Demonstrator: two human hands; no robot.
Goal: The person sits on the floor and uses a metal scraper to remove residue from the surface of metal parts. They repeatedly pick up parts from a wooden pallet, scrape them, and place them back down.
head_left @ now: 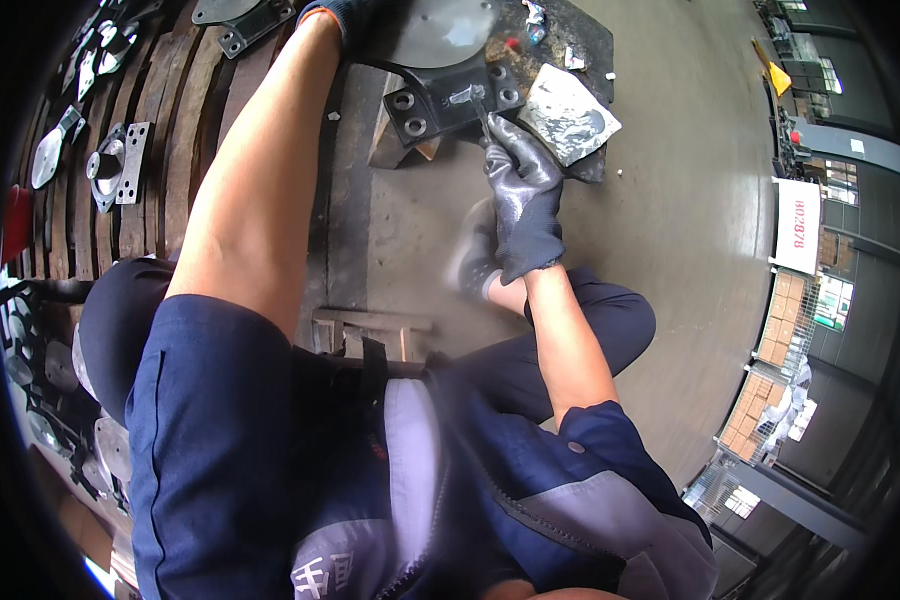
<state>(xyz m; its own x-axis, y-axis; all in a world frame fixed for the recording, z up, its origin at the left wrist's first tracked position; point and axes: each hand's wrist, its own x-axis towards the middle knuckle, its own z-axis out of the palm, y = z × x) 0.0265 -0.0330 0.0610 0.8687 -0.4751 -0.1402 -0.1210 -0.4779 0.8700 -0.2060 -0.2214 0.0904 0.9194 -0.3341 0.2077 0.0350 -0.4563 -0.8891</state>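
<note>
A: Where is the right hand?

B: Out ahead of the person, in a dark grey work glove. Its grip is clamped on a thin metal tool, the tip touching the black flat metal bracket with round holes.

A: And the bracket itself?

B: It lies on a small wooden block on the grey concrete floor, at the top middle of the view. A round grey metal disc joins its far edge. There is a shiny smear on the bracket just where the tool tip meets it.

A: The left hand?

B: The left hand is at the top edge, in a dark glove with an orange cuff, resting beside the disc. Most of it is cut off, so I cannot tell whether its grip is together or apart.

A: What lies about?

B: Just right of the bracket, a square stained metal plate on a dark mat. To the left, a worn wooden pallet carrying more metal flanged parts. The person's shoe is near the right wrist. Far right, stacked cardboard boxes well apart from the work.
</note>
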